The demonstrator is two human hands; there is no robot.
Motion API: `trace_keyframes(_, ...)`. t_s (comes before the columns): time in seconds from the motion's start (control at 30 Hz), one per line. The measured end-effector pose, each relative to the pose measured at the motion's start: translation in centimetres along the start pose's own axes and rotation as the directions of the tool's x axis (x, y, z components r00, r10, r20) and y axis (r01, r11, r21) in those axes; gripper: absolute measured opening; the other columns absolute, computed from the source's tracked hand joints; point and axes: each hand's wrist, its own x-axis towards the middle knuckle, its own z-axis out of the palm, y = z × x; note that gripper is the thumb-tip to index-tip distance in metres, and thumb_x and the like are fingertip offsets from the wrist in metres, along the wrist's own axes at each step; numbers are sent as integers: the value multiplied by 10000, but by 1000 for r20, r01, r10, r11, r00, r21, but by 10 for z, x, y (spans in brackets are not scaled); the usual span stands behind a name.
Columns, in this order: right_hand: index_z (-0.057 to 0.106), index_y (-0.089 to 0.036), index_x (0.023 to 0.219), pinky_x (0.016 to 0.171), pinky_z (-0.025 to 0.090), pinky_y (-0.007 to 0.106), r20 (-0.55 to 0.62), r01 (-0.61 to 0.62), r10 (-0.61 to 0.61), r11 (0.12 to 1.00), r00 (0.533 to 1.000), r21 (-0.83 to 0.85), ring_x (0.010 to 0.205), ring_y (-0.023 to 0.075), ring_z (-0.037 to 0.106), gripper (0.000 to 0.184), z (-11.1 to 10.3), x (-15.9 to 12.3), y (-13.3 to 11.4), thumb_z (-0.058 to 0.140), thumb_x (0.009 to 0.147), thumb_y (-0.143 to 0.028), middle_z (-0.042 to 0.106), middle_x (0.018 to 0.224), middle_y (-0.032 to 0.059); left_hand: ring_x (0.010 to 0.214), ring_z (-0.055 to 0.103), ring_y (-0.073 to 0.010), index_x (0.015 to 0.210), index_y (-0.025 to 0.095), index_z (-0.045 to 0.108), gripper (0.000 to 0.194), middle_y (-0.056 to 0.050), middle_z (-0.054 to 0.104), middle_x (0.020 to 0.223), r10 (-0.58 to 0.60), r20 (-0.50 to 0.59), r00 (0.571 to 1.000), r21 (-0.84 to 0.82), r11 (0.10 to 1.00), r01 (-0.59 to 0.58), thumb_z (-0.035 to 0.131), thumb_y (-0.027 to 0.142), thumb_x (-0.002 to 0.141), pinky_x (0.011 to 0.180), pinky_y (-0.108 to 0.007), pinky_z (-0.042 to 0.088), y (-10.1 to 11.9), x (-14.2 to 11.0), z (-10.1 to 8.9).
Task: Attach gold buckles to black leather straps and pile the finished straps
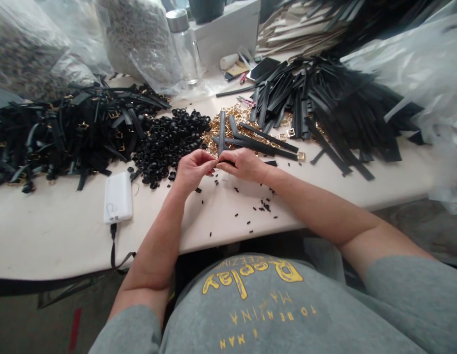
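Observation:
My left hand (194, 171) and my right hand (242, 165) meet over the table, fingertips pinched together. Between them is the lower end of a black strap (221, 130), which points away from me over a heap of gold buckles (233, 117). My fingers hide that end and any small part on it. More black straps (258, 143) lie across the buckles, just beyond my right hand. A pile of small black loops (169, 142) sits beside my left hand.
Finished-looking straps with buckles (76, 132) are heaped at left, near a white power bank (118, 196) with a cable. Long black straps (309, 98) fan out at right. A glass bottle (184, 46) and plastic bags (136, 39) stand behind. Small black bits (264, 205) are scattered in front.

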Motion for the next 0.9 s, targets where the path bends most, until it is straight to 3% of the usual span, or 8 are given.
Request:
trace_keyframes(0.23, 565, -138, 788, 626, 299, 246, -16, -8, 8, 1000, 1000, -27, 645, 124, 448, 222, 0, 2, 4, 499, 947, -278, 552, 720, 23, 533, 585, -99, 778, 132, 655, 293, 2, 636, 630, 62, -120, 991, 110, 993, -49, 797, 349, 641, 537, -202, 498, 6, 4, -24)
trace_keyframes(0.47, 528, -152, 801, 660, 348, 244, -220, -102, 133, 984, 966, 149, 651, 115, 476, 182, -2, 6, 15, 487, 951, -246, 566, 730, 13, 572, 603, -111, 815, 138, 670, 313, -11, 652, 680, 85, -267, 960, 197, 980, -32, 766, 375, 634, 548, -209, 490, 4, 9, -47)
trace_keyframes(0.6, 525, -151, 770, 662, 363, 237, -314, -138, 206, 964, 927, 225, 646, 110, 492, 186, -7, 8, 18, 502, 939, -223, 573, 715, 9, 580, 588, -117, 808, 145, 683, 301, -12, 650, 674, 72, -211, 975, 277, 961, -11, 751, 384, 638, 552, -215, 467, -2, 9, -50)
trace_keyframes(0.73, 547, -147, 769, 645, 353, 228, -323, -174, 248, 955, 913, 242, 636, 107, 490, 173, -8, 10, 21, 531, 922, -224, 576, 703, 4, 595, 564, -127, 833, 158, 705, 268, -19, 655, 691, 84, -117, 990, 450, 893, -22, 697, 392, 703, 574, -235, 449, -7, 10, -46)
trace_keyframes(0.9, 564, -150, 772, 625, 328, 230, -308, -168, 224, 966, 925, 197, 624, 109, 470, 172, -4, 9, 24, 540, 915, -242, 563, 688, 2, 729, 602, -164, 899, 191, 730, 200, -46, 667, 857, 225, 112, 968, 746, 624, -232, 672, 338, 776, 712, -286, 471, -6, 18, -22)
